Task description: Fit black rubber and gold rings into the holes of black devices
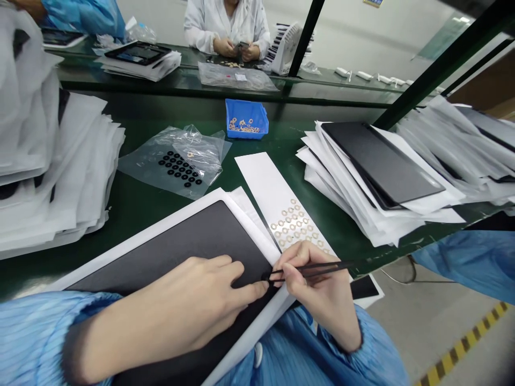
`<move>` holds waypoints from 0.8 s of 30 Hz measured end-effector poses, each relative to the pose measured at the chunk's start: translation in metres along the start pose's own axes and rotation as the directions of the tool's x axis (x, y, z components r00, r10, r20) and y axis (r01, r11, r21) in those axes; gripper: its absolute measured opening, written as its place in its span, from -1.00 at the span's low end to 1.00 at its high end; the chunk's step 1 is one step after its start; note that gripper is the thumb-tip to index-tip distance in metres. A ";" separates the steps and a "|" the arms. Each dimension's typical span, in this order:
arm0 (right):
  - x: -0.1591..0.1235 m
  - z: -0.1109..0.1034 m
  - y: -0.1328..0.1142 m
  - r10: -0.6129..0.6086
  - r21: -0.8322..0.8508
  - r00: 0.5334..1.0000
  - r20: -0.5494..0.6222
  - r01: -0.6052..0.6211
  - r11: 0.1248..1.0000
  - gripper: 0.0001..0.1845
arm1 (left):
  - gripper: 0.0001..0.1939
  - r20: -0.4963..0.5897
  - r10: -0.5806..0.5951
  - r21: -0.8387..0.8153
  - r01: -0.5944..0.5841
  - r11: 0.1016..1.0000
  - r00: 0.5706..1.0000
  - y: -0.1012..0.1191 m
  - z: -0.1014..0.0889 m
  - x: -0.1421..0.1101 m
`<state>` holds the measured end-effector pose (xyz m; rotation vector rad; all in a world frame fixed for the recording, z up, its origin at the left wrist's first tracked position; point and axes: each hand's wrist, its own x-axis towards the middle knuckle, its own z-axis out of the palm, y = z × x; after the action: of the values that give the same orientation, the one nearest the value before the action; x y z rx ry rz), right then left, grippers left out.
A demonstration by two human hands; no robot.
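Observation:
My right hand (317,289) is shut on a pair of black tweezers (309,271), and their tips reach the edge of a dark rectangular panel (169,241) lying on white sheeting in my lap area. My left hand (189,305) rests flat on that panel, its index fingertip close to the tweezer tips. Whether the tips hold a small part is too small to tell. Just beyond my right hand lies a white backing strip (277,198) carrying several copper-coloured rings in rows.
On the green bench are a plastic bag of black rings (177,166), a blue bin of copper rings (246,119), and stacks of dark panels in white wrapping (382,161) and white sheets (48,155). A co-worker in a white coat (225,27) works across the bench.

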<state>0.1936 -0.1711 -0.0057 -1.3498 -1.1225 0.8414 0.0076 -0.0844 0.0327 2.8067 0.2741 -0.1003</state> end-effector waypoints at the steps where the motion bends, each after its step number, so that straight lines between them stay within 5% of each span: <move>1: 0.001 -0.001 0.002 -0.023 0.007 1.000 0.013 0.023 1.000 -0.81 | -0.55 -0.007 -0.002 0.005 0.002 1.000 1.000 0.000 0.000 0.000; 12: 0.003 -0.006 0.009 -0.061 0.120 0.997 0.057 0.054 0.991 -0.80 | -0.55 -0.022 0.007 0.018 -0.006 1.000 1.000 -0.003 0.001 0.000; 24: 0.003 -0.009 0.003 -0.160 -0.066 0.987 0.032 0.162 0.985 -0.87 | -0.58 -0.031 0.012 0.004 -0.012 1.000 0.999 -0.003 0.000 0.000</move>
<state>0.2035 -0.1705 -0.0068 -1.2873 -1.2735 0.7106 0.0075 -0.0818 0.0315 2.8154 0.2652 -0.0544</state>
